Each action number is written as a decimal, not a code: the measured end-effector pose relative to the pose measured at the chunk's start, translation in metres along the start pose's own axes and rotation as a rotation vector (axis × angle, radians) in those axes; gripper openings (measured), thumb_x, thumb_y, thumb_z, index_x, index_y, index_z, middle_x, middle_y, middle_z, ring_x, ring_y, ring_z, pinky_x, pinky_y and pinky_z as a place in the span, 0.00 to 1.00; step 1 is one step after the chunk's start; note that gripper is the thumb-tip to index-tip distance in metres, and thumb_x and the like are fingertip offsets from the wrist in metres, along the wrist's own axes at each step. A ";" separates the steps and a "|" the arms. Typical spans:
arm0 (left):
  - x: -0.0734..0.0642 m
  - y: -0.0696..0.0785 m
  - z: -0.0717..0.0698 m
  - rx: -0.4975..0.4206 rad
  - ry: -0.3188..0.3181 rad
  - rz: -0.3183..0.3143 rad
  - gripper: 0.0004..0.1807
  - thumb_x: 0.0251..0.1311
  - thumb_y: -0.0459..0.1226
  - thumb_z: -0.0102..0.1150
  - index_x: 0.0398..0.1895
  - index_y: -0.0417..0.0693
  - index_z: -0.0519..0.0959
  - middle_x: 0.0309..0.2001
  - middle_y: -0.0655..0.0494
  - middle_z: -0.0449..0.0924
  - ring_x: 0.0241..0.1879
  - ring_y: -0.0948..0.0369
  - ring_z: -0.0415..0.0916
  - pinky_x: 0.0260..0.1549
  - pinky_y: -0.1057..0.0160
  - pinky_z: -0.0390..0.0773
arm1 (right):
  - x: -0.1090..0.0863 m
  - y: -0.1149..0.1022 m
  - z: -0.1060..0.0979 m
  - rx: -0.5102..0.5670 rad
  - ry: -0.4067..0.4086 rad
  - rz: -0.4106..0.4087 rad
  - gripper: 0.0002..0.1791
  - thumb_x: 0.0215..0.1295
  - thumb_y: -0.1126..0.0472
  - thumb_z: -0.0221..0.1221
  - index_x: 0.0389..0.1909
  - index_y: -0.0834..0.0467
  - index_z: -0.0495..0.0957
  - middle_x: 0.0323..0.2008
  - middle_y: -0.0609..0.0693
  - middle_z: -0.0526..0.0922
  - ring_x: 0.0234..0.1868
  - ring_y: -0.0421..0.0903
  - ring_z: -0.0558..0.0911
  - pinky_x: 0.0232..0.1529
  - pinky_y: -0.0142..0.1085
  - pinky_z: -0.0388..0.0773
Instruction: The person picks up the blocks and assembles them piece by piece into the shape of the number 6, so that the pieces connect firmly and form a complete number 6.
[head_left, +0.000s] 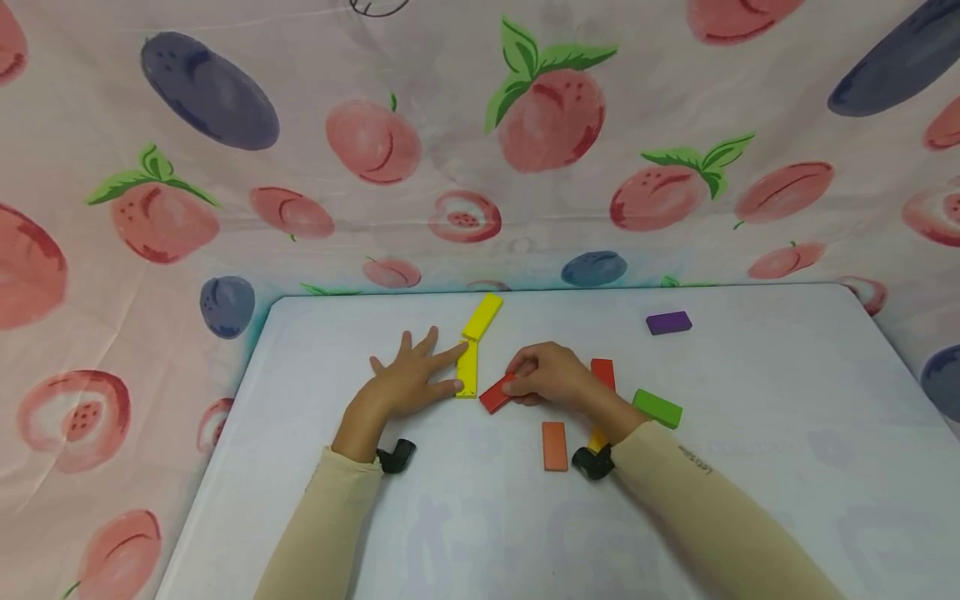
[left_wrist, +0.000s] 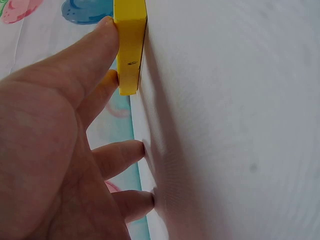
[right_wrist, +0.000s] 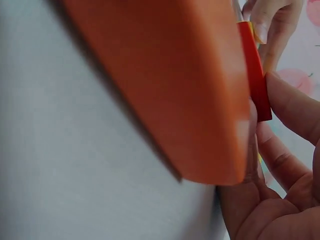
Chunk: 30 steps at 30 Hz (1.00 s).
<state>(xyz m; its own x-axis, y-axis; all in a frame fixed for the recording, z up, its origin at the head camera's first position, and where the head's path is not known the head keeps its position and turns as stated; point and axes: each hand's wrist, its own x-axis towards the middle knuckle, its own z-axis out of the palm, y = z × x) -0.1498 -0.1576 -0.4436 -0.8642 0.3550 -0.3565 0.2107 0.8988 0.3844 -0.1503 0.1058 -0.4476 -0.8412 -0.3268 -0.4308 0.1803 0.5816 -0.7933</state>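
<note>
In the head view, two yellow blocks lie end to end at an angle, the upper one [head_left: 482, 317] leaning right and the lower one [head_left: 467, 369] nearly straight. My left hand [head_left: 405, 382] spreads its fingers, with thumb and index fingertips touching the lower yellow block. The left wrist view shows those tips against the block's side [left_wrist: 131, 50]. My right hand [head_left: 551, 375] pinches a flat red block [head_left: 494, 397] between thumb and fingers, just right of the lower yellow block. In the right wrist view the red block [right_wrist: 256, 75] appears beyond a large, near orange block [right_wrist: 155, 85].
Right of centre lie an orange block [head_left: 555, 447], another red block [head_left: 603, 372] and a green block [head_left: 657, 408]. A yellow-orange block [head_left: 597, 441] is partly hidden under my right wrist. A purple block [head_left: 669, 322] lies farther back. Fruit-patterned cloth [head_left: 450, 150] borders the white table [head_left: 787, 417].
</note>
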 end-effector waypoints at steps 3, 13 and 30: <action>0.001 0.000 0.000 0.002 0.001 -0.001 0.38 0.66 0.62 0.58 0.78 0.82 0.58 0.84 0.50 0.41 0.81 0.34 0.28 0.60 0.13 0.34 | 0.001 -0.001 0.000 -0.039 0.007 0.017 0.15 0.59 0.53 0.74 0.43 0.54 0.85 0.25 0.51 0.85 0.24 0.45 0.85 0.31 0.32 0.79; -0.001 0.001 -0.002 0.007 0.001 0.003 0.38 0.66 0.62 0.57 0.78 0.82 0.57 0.84 0.50 0.41 0.81 0.34 0.28 0.60 0.13 0.35 | 0.007 -0.004 -0.005 -0.067 -0.040 0.051 0.16 0.59 0.53 0.74 0.43 0.54 0.82 0.25 0.52 0.85 0.24 0.46 0.85 0.30 0.32 0.82; 0.000 0.001 -0.002 -0.005 -0.004 0.003 0.38 0.67 0.61 0.57 0.78 0.81 0.57 0.84 0.49 0.41 0.81 0.33 0.28 0.60 0.13 0.35 | 0.007 -0.001 -0.016 0.087 -0.152 0.084 0.15 0.60 0.57 0.73 0.44 0.57 0.81 0.27 0.54 0.83 0.30 0.46 0.89 0.32 0.34 0.85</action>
<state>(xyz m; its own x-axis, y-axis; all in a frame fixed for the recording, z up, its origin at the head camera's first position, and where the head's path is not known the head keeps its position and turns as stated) -0.1501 -0.1572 -0.4417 -0.8617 0.3590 -0.3585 0.2112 0.8963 0.3900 -0.1646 0.1148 -0.4436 -0.7357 -0.3921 -0.5522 0.2959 0.5473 -0.7829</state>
